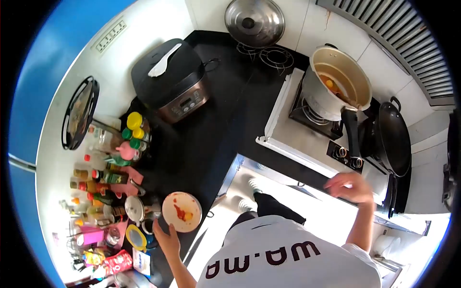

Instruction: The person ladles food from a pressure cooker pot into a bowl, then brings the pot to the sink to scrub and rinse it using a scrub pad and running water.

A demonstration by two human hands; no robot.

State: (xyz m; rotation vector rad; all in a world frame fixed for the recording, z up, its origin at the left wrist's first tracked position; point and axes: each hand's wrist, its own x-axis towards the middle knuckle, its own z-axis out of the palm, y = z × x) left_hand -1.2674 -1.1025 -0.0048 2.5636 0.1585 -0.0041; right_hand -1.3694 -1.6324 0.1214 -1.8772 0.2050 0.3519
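My left hand [167,241] is by the near left rim of a white plate [167,211], its thumb and fingers apart. Red sauce and a yellowish blob lie on the plate, which sits near the black counter's edge. My right hand [353,187] hovers at the front of the gas stove [307,140], below the control knobs [342,152], with loosely bent fingers and nothing in them. On the burner stands a deep pressure cooker pot [319,101] without its lid, its long black handle [352,132] pointing toward me. Brownish liquid with something orange shows inside it.
A black wok [393,139] stands on the right burner. A rice cooker [170,79] with a white rice paddle [164,61] on top is at the back left. Several bottles and seasoning jars [136,126] crowd the left wall. A metal lid [261,33] leans at the back.
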